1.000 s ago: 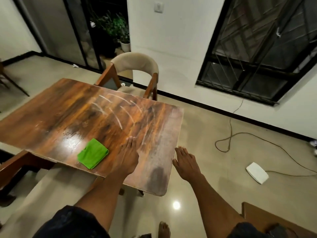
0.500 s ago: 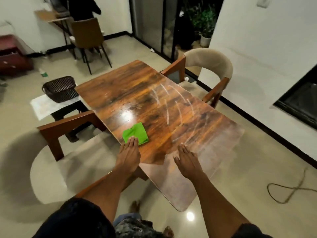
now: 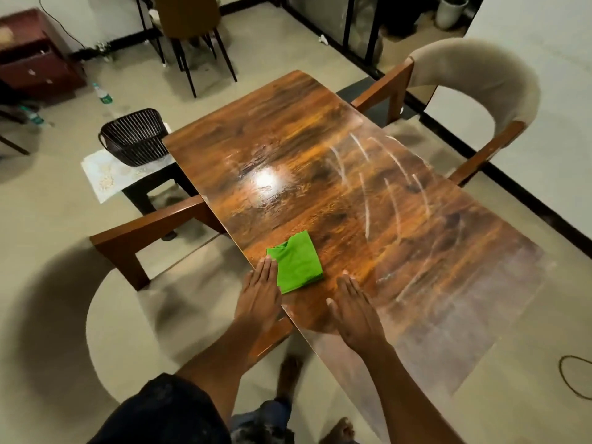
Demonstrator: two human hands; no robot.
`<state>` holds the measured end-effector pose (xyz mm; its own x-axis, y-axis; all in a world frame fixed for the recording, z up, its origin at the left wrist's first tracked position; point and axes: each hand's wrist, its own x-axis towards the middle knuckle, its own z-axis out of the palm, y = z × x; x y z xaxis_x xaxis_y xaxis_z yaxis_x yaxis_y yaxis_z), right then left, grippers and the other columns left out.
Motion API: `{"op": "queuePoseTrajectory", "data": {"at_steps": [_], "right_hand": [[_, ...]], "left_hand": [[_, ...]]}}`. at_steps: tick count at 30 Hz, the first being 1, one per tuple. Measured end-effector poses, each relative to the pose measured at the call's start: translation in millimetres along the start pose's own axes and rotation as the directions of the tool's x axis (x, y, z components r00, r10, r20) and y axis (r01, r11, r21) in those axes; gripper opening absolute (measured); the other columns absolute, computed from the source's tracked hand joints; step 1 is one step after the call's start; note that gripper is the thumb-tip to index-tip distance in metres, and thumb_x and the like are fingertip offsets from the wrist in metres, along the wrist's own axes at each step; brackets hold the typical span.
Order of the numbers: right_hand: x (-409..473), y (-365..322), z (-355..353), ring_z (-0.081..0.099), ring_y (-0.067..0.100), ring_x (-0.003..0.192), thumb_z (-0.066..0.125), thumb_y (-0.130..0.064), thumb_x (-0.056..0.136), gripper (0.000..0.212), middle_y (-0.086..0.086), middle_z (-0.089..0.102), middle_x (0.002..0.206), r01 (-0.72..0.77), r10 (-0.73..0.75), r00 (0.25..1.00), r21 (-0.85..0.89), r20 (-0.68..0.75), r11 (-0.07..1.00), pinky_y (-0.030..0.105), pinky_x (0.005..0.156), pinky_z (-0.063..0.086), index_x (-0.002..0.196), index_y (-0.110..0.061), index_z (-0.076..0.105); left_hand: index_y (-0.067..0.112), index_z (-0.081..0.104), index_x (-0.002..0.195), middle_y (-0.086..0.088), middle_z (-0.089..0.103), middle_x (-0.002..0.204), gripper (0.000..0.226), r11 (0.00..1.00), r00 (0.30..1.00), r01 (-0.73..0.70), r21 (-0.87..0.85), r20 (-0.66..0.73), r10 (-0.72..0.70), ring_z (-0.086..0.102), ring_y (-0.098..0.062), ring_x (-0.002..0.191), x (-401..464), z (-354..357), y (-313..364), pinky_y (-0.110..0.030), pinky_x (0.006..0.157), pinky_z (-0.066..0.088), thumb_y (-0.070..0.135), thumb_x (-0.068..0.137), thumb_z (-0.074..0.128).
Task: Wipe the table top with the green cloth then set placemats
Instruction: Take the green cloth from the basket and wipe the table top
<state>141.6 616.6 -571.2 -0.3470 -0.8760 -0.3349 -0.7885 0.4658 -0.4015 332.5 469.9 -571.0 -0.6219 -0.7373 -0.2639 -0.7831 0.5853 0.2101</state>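
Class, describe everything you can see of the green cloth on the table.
The green cloth is bright green, soft-looking fabric, folded into a rough square with a small rumpled flap at its far-left corner. It lies flat on the wooden table top, close to the near-left edge. The left hand, fingers straight, lies along its left side, seemingly touching its edge; no fingers curl round it. The right hand lies flat to its right, apart from it.

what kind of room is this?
Most likely a home dining area: a wooden table flanked by cushioned wooden armchairs, with a red drawer cabinet and a dark woven basket nearby on the tiled floor.
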Motion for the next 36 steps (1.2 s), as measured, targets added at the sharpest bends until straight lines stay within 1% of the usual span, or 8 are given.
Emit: {"op": "queuePoseTrajectory", "data": {"at_steps": [4,6,10,14,16,25,32,36], "right_hand": [[46,-36,44,0.025,0.025,0.160,0.016,-0.055,0.104,0.077,0.010,0.025,0.172,0.028,-0.027,0.998,0.016,-0.057,0.999,0.048,0.124,0.037,0.165,-0.008,0.028],[72,-51,69,0.029,0.026,0.158,0.023,-0.050,0.105,0.072,0.012,0.029,0.171,0.055,-0.054,0.993,0.006,-0.106,0.998,0.046,0.124,0.037,0.163,-0.008,0.031],[138,-80,113,0.031,0.027,0.157,0.030,-0.043,0.105,0.069,0.014,0.029,0.171,0.011,-0.024,0.961,-0.050,-0.277,0.999,0.043,0.126,0.028,0.164,-0.006,0.030],[186,-101,145,0.017,0.026,0.162,0.028,-0.044,0.108,0.071,0.013,0.014,0.175,-0.123,0.124,0.933,0.024,-0.337,0.992,0.045,0.129,0.024,0.167,-0.006,0.016],[191,-101,154,0.007,0.024,0.164,0.029,-0.043,0.111,0.070,0.010,0.003,0.177,-0.148,0.143,0.926,0.012,-0.351,0.989,0.044,0.130,0.015,0.168,-0.008,0.006],[118,-50,158,-0.007,0.018,0.164,0.027,-0.045,0.113,0.070,0.004,-0.011,0.177,-0.231,0.215,0.934,-0.024,-0.287,0.973,0.044,0.132,0.011,0.169,-0.017,-0.004],[1,13,162,0.005,0.019,0.164,0.034,-0.048,0.110,0.068,0.000,0.002,0.178,-0.294,0.263,0.929,-0.084,-0.262,0.952,0.047,0.128,0.024,0.169,-0.023,0.011],[-17,15,163,0.010,0.018,0.164,0.033,-0.045,0.110,0.064,-0.001,0.009,0.177,-0.301,0.298,0.902,0.038,-0.313,0.953,0.044,0.128,0.020,0.169,-0.024,0.018]], "left_hand": [[0.013,0.001,0.168,-0.004,-0.005,0.176,0.074,0.995,0.998,0.039,-0.088,-0.040,-0.043,-0.007,-0.018,0.163,24,37,-23,-0.035,0.132,0.000,0.046,0.101,-0.006],[0.015,-0.001,0.167,-0.002,-0.008,0.175,0.069,0.990,0.995,0.034,-0.135,-0.089,-0.046,-0.008,-0.016,0.162,35,49,-32,-0.035,0.131,-0.001,0.046,0.105,0.000],[0.016,0.006,0.167,0.000,-0.003,0.176,0.069,0.971,0.983,0.005,-0.239,-0.179,-0.049,-0.004,-0.011,0.163,67,75,-49,-0.034,0.131,0.001,0.053,0.108,0.007],[0.011,0.023,0.166,0.000,0.013,0.176,0.057,0.946,0.945,-0.015,-0.323,-0.315,-0.092,0.011,-0.014,0.163,90,107,-68,-0.042,0.130,0.016,0.025,0.111,0.031],[0.009,0.025,0.165,-0.002,0.017,0.175,0.057,0.951,0.937,-0.022,-0.309,-0.337,-0.088,0.013,-0.016,0.162,92,118,-74,-0.047,0.129,0.021,0.022,0.110,0.033],[0.007,0.031,0.163,-0.007,0.025,0.173,0.057,0.962,0.959,-0.207,-0.179,-0.231,0.163,0.020,-0.018,0.161,63,132,-31,-0.052,0.128,0.024,0.023,0.109,0.027],[0.012,0.025,0.165,-0.002,0.021,0.174,0.058,0.942,0.943,-0.304,-0.144,-0.184,0.276,0.016,-0.014,0.162,77,128,10,-0.049,0.129,0.021,0.022,0.109,0.037],[0.013,0.024,0.166,-0.002,0.020,0.174,0.059,0.942,0.940,-0.315,-0.115,-0.178,0.292,0.015,-0.014,0.162,77,138,23,-0.049,0.130,0.020,0.023,0.109,0.037]]}}
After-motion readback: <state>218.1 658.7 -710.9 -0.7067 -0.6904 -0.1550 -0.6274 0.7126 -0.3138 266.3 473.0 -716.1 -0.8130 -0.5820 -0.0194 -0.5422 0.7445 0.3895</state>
